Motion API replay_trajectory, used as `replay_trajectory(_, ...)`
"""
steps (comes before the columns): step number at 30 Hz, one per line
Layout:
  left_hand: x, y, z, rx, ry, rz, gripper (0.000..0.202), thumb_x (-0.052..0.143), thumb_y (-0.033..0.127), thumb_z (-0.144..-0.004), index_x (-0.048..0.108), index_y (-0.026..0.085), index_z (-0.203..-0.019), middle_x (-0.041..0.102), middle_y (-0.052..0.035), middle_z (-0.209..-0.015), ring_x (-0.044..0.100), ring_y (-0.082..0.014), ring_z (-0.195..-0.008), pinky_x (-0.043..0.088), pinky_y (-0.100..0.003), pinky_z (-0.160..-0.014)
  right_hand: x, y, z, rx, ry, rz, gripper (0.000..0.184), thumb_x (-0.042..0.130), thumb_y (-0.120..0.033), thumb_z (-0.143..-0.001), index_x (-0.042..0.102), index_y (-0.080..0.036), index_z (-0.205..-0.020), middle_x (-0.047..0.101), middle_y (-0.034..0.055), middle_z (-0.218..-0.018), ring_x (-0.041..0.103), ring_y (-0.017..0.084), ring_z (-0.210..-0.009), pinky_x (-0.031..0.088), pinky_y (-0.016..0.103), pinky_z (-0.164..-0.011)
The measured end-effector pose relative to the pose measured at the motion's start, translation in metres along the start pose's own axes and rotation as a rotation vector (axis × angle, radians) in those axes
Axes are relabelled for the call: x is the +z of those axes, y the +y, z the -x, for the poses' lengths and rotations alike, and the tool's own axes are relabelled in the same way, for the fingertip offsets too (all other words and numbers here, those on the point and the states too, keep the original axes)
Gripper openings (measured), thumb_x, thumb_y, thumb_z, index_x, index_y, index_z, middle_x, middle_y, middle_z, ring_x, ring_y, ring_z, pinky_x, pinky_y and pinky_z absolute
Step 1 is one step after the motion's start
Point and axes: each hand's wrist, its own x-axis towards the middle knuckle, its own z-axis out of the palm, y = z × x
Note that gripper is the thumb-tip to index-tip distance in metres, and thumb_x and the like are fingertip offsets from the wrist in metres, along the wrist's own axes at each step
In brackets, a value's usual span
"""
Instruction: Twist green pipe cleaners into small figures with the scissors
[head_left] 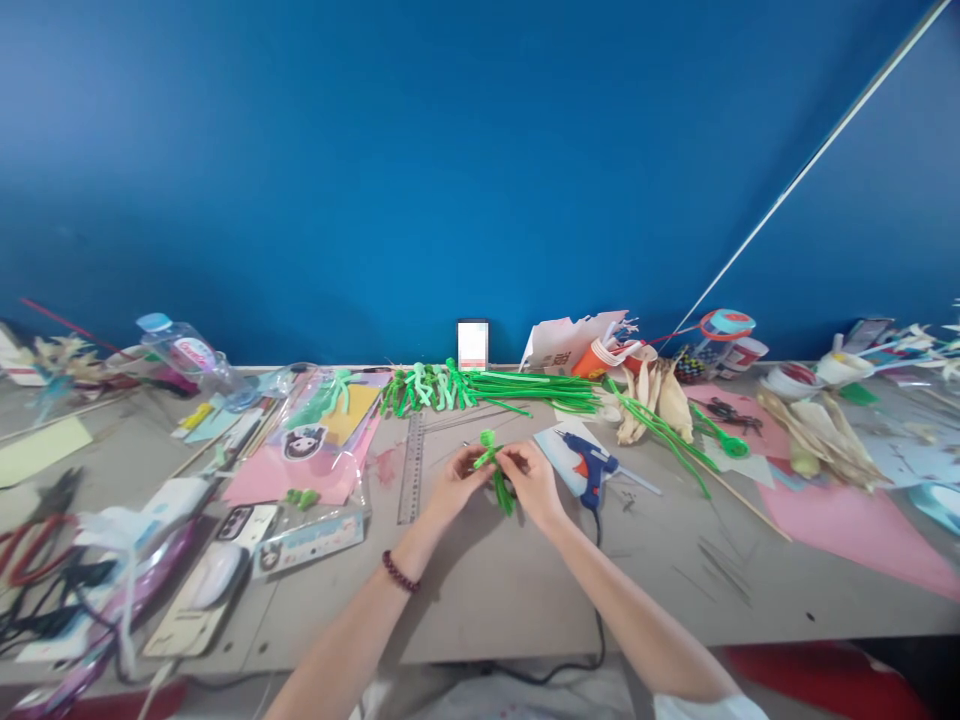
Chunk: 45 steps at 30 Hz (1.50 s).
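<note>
Over the grey table [517, 600]: green piece [504, 494] held

Between the left hand [456, 478] and the right hand [535, 480], the green piece was pinched by both. Twisting or fastening was judged to be in hand; a firm left hold and small right-hand turns seemed called for next. The glue gun [592, 467], near the right hand, was unheld.

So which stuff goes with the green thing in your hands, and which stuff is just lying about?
Seems to belong:
- green piece, between the left hand and right hand
- matching green stems behind it
- maybe the blue glue gun

Probably just lying about:
- plastic bottle
- phone on the left
</note>
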Motion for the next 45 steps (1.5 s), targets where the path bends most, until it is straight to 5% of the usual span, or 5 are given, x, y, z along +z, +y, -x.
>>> replay_trajectory(14,0.001,0.021,0.007,-0.034,-0.066,-0.155,0.024,0.075,0.034,-0.063,0.067,0.012,-0.07,0.062,-0.0027,-0.065,0.053,-0.0113,-0.06,0.041,-0.024,-0.06,-0.006,-0.002,0.002,-0.514,-0.136,0.423,0.026,0.037,-0.019,-0.092,0.062,-0.02,-0.095,0.062,0.01,-0.099,0.059,0.019,-0.092,0.047,0.032,-0.084)
replay_trajectory(28,0.002,0.022,0.007,0.048,-0.171,-0.241,0.026,0.073,0.038,-0.064,0.067,0.014,-0.074,0.066,-0.0038,-0.07,0.059,-0.0163,-0.067,0.046,-0.028,-0.068,0.0,0.001,-0.004,0.522,-0.177,-0.453,0.032,0.076,-0.044,-0.057,0.062,-0.016,-0.066,0.062,0.0011,-0.059,0.057,0.014,-0.053,0.048,0.026,-0.052)
replay_trajectory(33,0.005,0.021,0.008,0.005,-0.125,-0.201,0.028,0.07,0.041,-0.066,0.065,0.014,-0.066,0.064,-0.0036,-0.064,0.057,-0.0157,-0.062,0.046,-0.028,-0.065,-0.002,0.002,-0.007,0.638,-0.214,-0.626,0.037,0.082,-0.041,-0.048,0.063,-0.015,-0.066,0.063,0.0007,-0.059,0.058,0.011,-0.054,0.047,0.022,-0.053)
replay_trajectory(40,-0.006,0.012,0.002,-0.017,0.107,-0.056,0.02,0.065,0.036,-0.067,0.065,0.017,-0.076,0.062,-0.0018,-0.067,0.056,-0.0155,-0.063,0.045,-0.026,-0.056,-0.001,0.005,-0.007,0.315,-0.047,-0.258,0.032,0.066,-0.048,-0.068,0.06,-0.017,-0.071,0.063,0.0026,-0.064,0.057,0.015,-0.053,0.046,0.027,-0.052)
replay_trajectory(45,-0.003,0.016,0.007,-0.079,-0.055,-0.052,0.034,0.057,0.046,-0.077,0.065,0.015,-0.068,0.059,-0.0034,-0.057,0.052,-0.0135,-0.053,0.042,-0.027,-0.055,-0.004,0.002,-0.002,-0.212,0.012,0.177,0.018,0.048,-0.029,-0.086,0.061,-0.019,-0.08,0.063,0.0079,-0.085,0.059,0.02,-0.08,0.049,0.033,-0.074)
